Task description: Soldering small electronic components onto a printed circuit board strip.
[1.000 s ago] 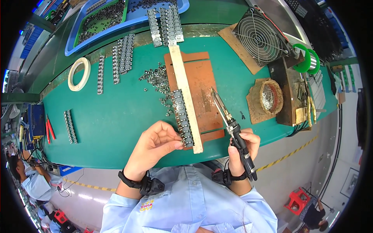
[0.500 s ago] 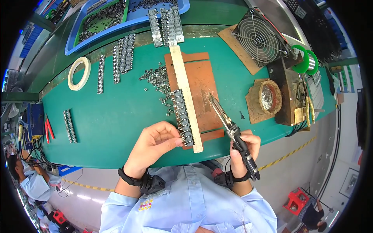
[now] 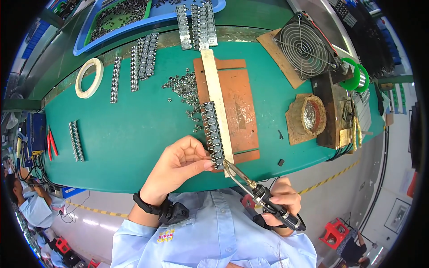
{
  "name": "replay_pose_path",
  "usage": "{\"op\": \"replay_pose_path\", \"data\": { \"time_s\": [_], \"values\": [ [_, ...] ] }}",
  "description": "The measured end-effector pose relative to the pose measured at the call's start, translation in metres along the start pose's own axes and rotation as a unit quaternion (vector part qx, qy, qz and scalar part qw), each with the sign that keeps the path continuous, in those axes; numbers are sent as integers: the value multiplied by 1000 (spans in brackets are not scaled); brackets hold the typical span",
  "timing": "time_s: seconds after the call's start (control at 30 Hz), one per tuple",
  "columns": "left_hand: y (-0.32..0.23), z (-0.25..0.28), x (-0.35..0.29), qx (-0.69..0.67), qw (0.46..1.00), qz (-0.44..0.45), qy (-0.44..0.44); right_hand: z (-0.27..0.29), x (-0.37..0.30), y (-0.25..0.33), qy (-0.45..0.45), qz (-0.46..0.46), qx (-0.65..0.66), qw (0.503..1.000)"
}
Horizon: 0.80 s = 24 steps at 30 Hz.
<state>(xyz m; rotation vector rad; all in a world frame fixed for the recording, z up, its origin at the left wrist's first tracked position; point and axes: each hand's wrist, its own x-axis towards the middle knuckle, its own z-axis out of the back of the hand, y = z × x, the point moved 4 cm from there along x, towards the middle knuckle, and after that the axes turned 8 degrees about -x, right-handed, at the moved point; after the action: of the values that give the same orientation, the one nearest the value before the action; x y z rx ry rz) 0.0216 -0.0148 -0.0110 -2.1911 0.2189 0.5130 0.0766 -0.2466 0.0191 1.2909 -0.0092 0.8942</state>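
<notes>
A strip of small black-and-silver circuit boards (image 3: 212,129) lies along a pale wooden bar (image 3: 212,85), on a brown board (image 3: 239,100). At the strip's near end, my left hand (image 3: 181,166) has thumb and forefinger pinched against its left edge. Whatever sits between those fingertips is too small to make out. My right hand (image 3: 285,200) grips a soldering iron (image 3: 264,196) with a black handle and a thin metal tube alongside. The iron's tip touches or nearly touches the strip's near end, close to my left fingertips. Small metal parts (image 3: 183,89) are heaped left of the bar.
Further board strips (image 3: 144,56) lie at the back left, near a tape roll (image 3: 89,78). A blue tray (image 3: 156,20) holds small parts. On the right stand a fan (image 3: 306,47), a round solder-stained dish (image 3: 313,115) and a green solder spool (image 3: 355,73). Red-handled pliers (image 3: 52,144) lie far left.
My right hand has brought the iron's tip from over the brown board down and left to the strip's near end. My left hand keeps its pinch there. A small black block has come into view.
</notes>
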Motion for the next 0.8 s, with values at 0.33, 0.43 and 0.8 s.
{"op": "replay_pose_path", "data": {
  "time_s": [0.33,0.43,0.8],
  "values": [
    [-4,2,4,7,998,54,33,-1,-4,-5,-16,-15,6,1000],
    [-4,2,4,8,998,56,32,0,-4,-6,-17,-16,7,1000],
    [-3,1,5,-10,999,15,27,-2,-4,-6,-15,-13,3,1000]
  ]
}}
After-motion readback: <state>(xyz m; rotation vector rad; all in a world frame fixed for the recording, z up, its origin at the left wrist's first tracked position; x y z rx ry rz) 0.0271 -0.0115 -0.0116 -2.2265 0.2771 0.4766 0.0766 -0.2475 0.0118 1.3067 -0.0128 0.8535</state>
